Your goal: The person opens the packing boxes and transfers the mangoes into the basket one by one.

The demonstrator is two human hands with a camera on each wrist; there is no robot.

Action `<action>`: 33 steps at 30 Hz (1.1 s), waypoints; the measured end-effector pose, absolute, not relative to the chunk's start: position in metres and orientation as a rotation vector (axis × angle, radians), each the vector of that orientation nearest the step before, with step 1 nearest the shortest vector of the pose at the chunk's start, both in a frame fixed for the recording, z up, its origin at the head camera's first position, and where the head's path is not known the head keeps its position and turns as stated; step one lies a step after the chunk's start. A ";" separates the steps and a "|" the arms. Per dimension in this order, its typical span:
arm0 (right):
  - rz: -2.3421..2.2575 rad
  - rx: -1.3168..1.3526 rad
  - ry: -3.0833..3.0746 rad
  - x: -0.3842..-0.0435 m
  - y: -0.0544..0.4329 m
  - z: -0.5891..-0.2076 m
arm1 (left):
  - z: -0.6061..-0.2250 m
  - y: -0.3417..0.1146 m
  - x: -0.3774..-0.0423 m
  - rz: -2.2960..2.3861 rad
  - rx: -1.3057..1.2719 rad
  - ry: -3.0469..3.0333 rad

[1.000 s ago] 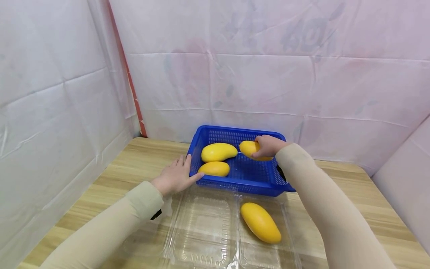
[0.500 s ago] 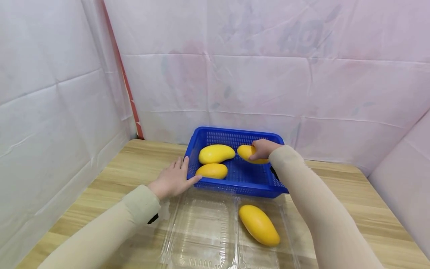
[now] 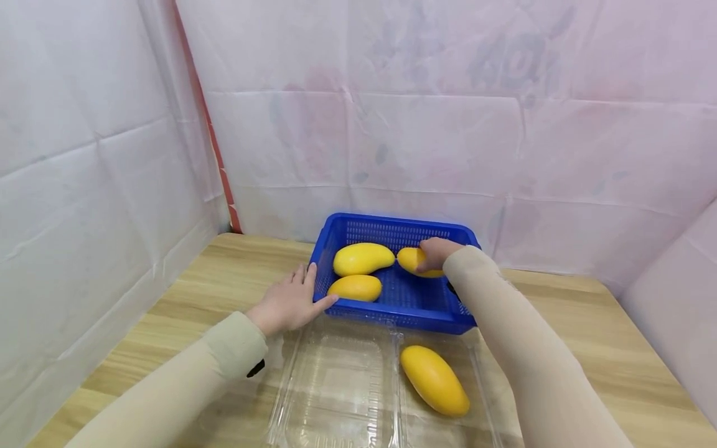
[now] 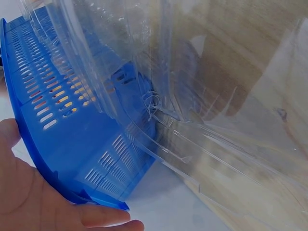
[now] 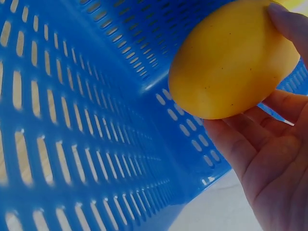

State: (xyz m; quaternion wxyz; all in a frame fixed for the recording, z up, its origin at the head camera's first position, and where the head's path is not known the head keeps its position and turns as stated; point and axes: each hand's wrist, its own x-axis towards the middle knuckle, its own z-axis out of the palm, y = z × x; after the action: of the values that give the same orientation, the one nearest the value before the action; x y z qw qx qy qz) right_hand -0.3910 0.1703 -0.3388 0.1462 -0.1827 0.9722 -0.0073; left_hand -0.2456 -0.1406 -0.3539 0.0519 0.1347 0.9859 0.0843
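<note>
My right hand (image 3: 439, 253) grips a yellow-orange mango (image 3: 411, 259) inside the blue plastic basket (image 3: 414, 309), toward its right side. In the right wrist view, the thumb and fingers hold this mango (image 5: 231, 62) from opposite sides, close to the slotted basket wall. My left hand (image 3: 288, 301) rests against the basket's front left corner, its fingers straight along the side and its thumb across the front rim. Two more mangoes lie in the basket's left half, a curved yellow mango (image 3: 363, 258) behind an orange-yellow mango (image 3: 355, 288).
In front of the basket lies an opened clear plastic clamshell container (image 3: 336, 379) on the wooden table (image 3: 185, 323). One mango (image 3: 434, 381) sits in its right half. White sheeting (image 3: 426, 155) rises behind and at both sides.
My right hand has moved a little lower and to the left with the mango in the basket. The left hand stays at the basket's corner.
</note>
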 end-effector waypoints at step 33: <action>0.040 -0.479 2.856 -0.392 0.167 -0.355 | -0.356 -0.142 -0.240 0.271 0.430 2.984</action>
State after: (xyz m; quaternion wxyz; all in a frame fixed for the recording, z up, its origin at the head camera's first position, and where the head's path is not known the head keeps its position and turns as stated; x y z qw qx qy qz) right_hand -0.3918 0.1675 -0.3555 0.1226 -0.1641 0.9787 0.0135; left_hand -0.2402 -0.1422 -0.3559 0.0575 0.1417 0.9842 0.0892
